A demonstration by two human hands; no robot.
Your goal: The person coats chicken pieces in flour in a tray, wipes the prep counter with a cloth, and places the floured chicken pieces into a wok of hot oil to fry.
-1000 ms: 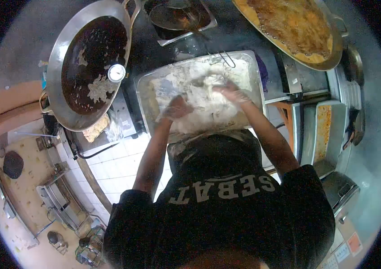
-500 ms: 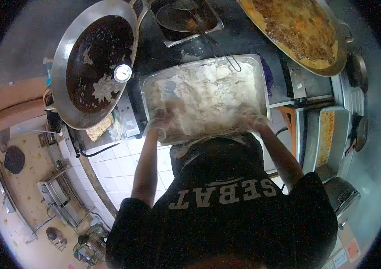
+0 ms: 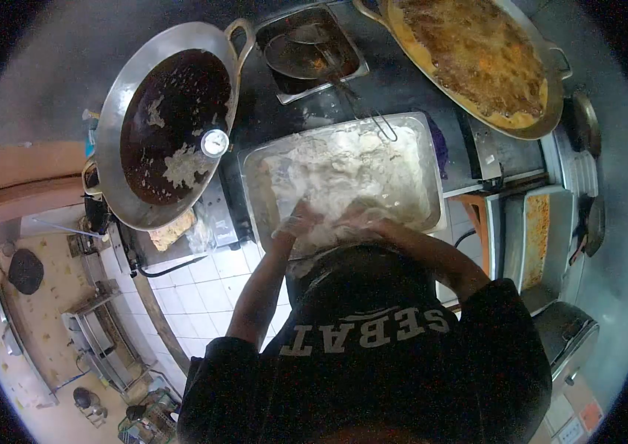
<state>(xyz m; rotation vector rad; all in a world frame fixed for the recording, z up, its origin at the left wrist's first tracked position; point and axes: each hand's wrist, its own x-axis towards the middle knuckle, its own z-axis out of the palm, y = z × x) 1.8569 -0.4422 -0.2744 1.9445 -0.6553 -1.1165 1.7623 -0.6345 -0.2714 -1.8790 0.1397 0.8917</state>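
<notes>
Both my hands are inside a rectangular metal tray [image 3: 250, 189] filled with white flour [image 3: 362, 159] and lumpy, flour-coated pieces. My left hand [image 3: 301, 220], apparently in a clear plastic glove, is low in the flour near the tray's front left. Close beside it, my right hand [image 3: 362, 217] lies in the flour near the front middle, also with thin plastic about it. Motion and flour blur the fingers of both hands, so whether they grip a piece is unclear. A wire-handled strainer [image 3: 306, 55] rests over a dark pan, its handle end reaching over the tray's back edge.
At left stands a wide metal pan [image 3: 112, 111] of dark oil with a round dial thermometer [image 3: 215, 143] at its rim. Bubbling oil fills another large pan [image 3: 554, 111] at back right. A dark rectangular container [image 3: 358, 70] sits behind the tray.
My hands have come inward from the tray's left and right sides to its front middle, now close together in the flour. The whole view has shifted slightly.
</notes>
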